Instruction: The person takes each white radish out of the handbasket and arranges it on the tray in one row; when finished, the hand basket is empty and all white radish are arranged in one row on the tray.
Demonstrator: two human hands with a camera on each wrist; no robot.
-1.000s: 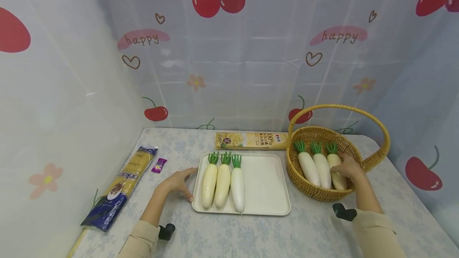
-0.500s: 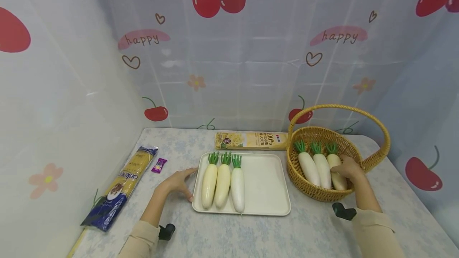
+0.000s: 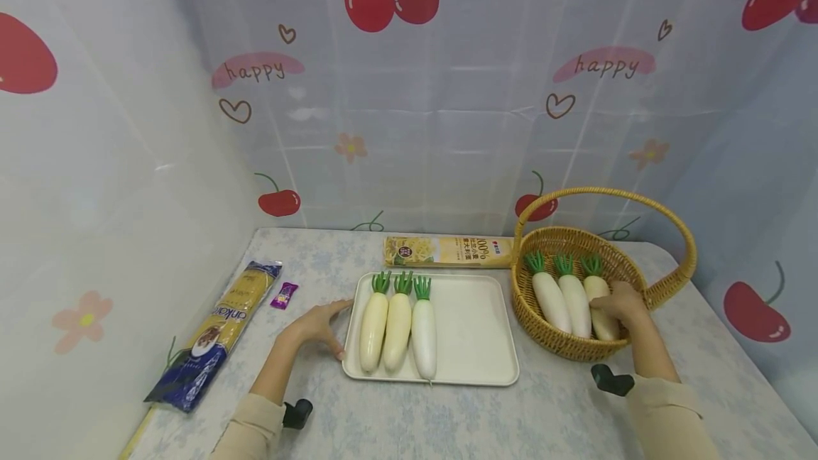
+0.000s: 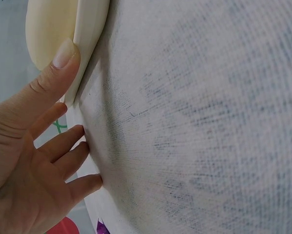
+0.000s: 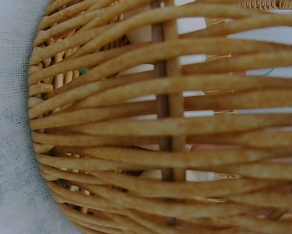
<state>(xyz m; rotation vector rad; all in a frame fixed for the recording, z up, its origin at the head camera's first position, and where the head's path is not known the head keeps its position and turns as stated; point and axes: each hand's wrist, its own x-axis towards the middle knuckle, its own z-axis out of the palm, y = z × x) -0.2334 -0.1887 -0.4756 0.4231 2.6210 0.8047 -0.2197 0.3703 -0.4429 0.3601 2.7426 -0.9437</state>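
At the left edge of a white rectangular tray (image 3: pixel 476 329), my left hand (image 3: pixel 314 325) rests with spread fingers, thumb against the rim. On that tray lie two cream-yellow radishes (image 3: pixel 373 332) and one white radish (image 3: pixel 424 336), green tops toward the back. My right hand (image 3: pixel 625 304) is inside the wicker basket (image 3: pixel 543 339), gripping the rightmost, cream-coloured radish (image 3: pixel 601 321); its fingers on the far side are hidden. Two white radishes (image 3: pixel 551 300) lie beside it. In the right wrist view, the woven basket wall (image 5: pixel 136 126) hides that hand.
Behind the tray lies a yellow pasta pack (image 3: pixel 447 252). A blue-and-gold pasta bag (image 3: pixel 217 332) and a small purple candy (image 3: pixel 284 295) are at the left. The basket's tall handle (image 3: pixel 603 190) arches over it. A cherry-print curtain (image 3: pixel 409 105) surrounds the table.
Almost nothing differs. Both hands keep their places, and the radishes, tray and basket stay put; the whole head view shifts very slightly.
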